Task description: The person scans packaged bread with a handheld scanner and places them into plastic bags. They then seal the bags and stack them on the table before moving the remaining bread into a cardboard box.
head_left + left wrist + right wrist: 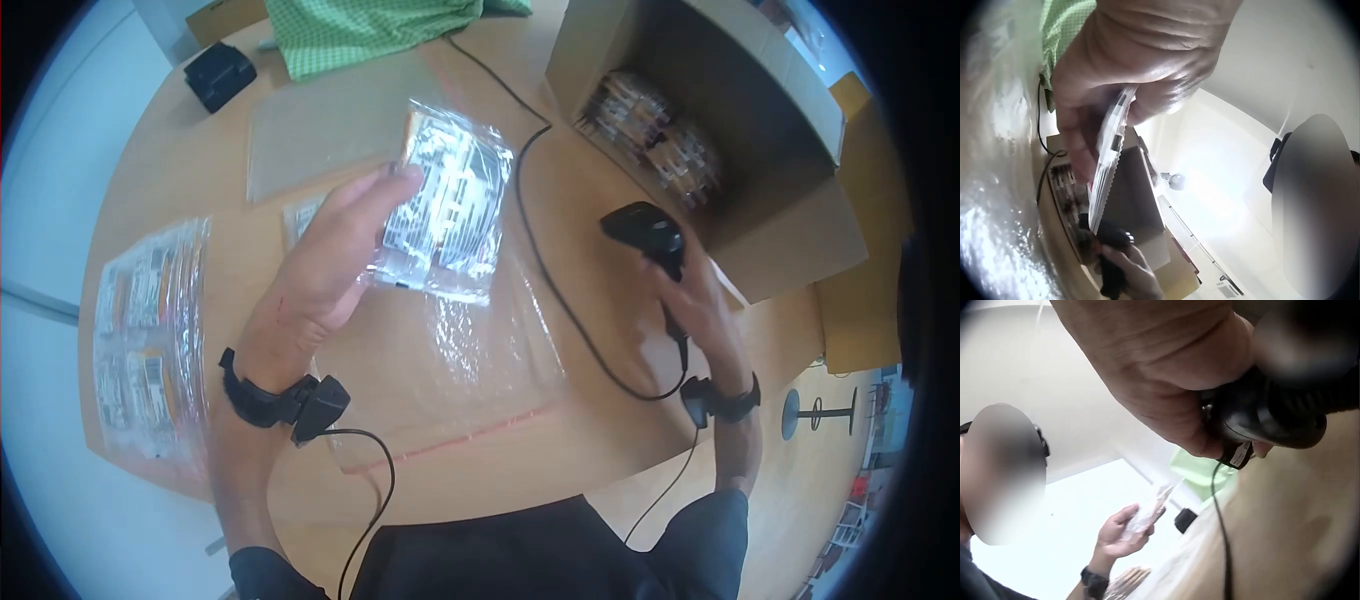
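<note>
In the head view my left hand [340,240] grips a flat clear-plastic packet [455,190] by its left side, thumb on the front. White labels with dark bars and print show through its shiny film. The left wrist view catches the packet [1110,153] nearly edge-on, between thumb and fingers. My right hand [702,305] is wrapped around the handle of a black barcode scanner [645,232], whose head faces left toward the packet. In the right wrist view the scanner [1266,419] sits under my curled fingers, its cable hanging down.
An open cardboard box [800,230] lies at the right, with several wrapped packets [635,110] inside. More bagged packets [150,340] are at the table's left. Clear plastic bags [430,400] cover the middle. Behind are a green checked cloth [360,35] and a black device [220,77]. The scanner cable [535,240] crosses the table.
</note>
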### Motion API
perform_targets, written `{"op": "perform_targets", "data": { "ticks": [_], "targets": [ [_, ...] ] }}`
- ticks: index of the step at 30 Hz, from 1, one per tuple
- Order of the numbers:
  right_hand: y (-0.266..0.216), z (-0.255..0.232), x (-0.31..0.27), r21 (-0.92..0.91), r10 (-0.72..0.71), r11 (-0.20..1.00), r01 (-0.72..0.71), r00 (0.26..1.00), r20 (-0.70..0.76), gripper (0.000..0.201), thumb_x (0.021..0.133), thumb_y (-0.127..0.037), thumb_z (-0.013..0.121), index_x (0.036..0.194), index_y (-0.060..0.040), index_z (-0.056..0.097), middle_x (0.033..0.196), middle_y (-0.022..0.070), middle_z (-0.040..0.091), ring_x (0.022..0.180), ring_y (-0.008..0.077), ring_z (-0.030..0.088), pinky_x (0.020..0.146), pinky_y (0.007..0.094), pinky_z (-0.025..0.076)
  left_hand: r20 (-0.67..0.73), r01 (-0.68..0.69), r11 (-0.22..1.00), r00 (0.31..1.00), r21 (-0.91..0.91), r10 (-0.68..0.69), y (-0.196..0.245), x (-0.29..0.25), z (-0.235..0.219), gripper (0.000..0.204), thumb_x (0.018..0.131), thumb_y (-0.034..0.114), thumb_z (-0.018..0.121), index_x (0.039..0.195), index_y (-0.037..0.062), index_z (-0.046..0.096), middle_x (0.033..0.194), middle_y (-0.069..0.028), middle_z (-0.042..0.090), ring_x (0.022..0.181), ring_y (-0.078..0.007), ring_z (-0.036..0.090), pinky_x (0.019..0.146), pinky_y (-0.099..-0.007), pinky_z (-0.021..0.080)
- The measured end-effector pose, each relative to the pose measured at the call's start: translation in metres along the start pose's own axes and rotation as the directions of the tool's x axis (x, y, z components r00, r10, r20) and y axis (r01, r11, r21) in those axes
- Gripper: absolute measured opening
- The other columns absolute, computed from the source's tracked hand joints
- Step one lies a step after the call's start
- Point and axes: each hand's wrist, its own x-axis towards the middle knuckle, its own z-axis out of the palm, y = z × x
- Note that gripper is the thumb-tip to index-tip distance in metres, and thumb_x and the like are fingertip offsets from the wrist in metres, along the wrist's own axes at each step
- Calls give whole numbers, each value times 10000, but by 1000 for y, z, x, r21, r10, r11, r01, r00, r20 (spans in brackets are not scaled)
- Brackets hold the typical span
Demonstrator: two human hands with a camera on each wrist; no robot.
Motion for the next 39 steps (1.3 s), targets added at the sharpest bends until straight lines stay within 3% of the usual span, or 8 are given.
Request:
{"op": "perform_targets", "data": {
  "ticks": [3, 8, 16, 18, 22, 32, 37, 39],
  "targets": [
    [33, -9, 3, -78, 240, 968, -240, 971, 3, 594, 978, -227, 733, 1481, -6, 507, 1177, 155, 711, 1049, 216, 676, 930, 336, 541, -86, 51, 993, 994, -107, -60, 0, -15, 7, 357, 1083, 235, 599, 1339, -12, 620, 1195, -84, 714, 1083, -161, 697, 956, -339, 574],
    [36, -6, -17, -535, -100, 841, -85, 946, -308, 773, 936, -258, 801, 1568, 3, 441, 1385, 256, 635, 1282, 362, 640, 1047, 414, 532, -143, 55, 997, 988, -62, -63, -13, -37, 25, 284, 1085, 236, 597, 1235, -2, 642, 1067, -47, 690, 965, -132, 660, 827, -315, 548],
    [-88, 48, -34, -358, -735, 603, 713, 671, 100, 609, 829, -10, 758, 1412, 65, 596, 1363, 253, 680, 1249, 419, 682, 1062, 477, 565, 135, 141, 961, 975, 237, -176, -15, -67, 79, 372, 1106, 326, 603, 1319, 21, 598, 1241, -91, 655, 1136, -182, 639, 969, -372, 524],
    [-78, 32, -40, -289, -716, 671, 683, 698, -13, 529, 889, -59, 738, 1383, 73, 602, 1270, 274, 720, 1137, 420, 737, 982, 464, 606, 454, -498, 522, 863, 693, 221, -18, -76, 59, 409, 1046, 320, 683, 1284, -2, 594, 1163, -123, 628, 1082, -266, 617, 964, -397, 491],
    [-60, 7, -81, -245, -734, 641, 728, 674, 81, 417, 947, -168, 765, 1305, -10, 621, 1193, 249, 757, 1097, 383, 765, 810, 388, 635, 500, -519, 49, 842, 854, 203, -50, -84, 21, 382, 946, 309, 767, 1098, -11, 624, 1067, -180, 568, 981, -340, 586, 855, -427, 479],
    [-79, 54, -97, -130, -955, -84, 988, -43, 293, 280, 1061, -276, 603, 1293, -123, 637, 1182, 12, 782, 980, 121, 742, 807, 235, 477, 432, -479, 157, 864, 863, 259, -41, -97, 22, 132, 843, 7, 774, 961, 7, 714, 945, -103, 666, 887, -295, 638, 779, -406, 522],
    [-85, 63, -89, -221, -975, -146, 964, -102, 199, 291, 1072, -275, 568, 1291, -98, 644, 1158, 42, 788, 1033, 153, 748, 807, 245, 490, 395, -456, 158, 865, 876, 308, -38, -102, 20, 156, 825, -8, 787, 967, 10, 725, 959, -100, 688, 886, -293, 641, 760, -392, 527],
    [-92, 63, -88, -386, -888, -28, 922, 154, 434, 299, 1055, -276, 597, 1270, -81, 670, 1141, 75, 787, 1087, 194, 744, 789, 264, 503, 424, -470, 102, 855, 877, 300, -35, -105, 19, 156, 832, -11, 781, 974, 13, 720, 973, -94, 676, 899, -302, 641, 741, -399, 526]
  ]
}}
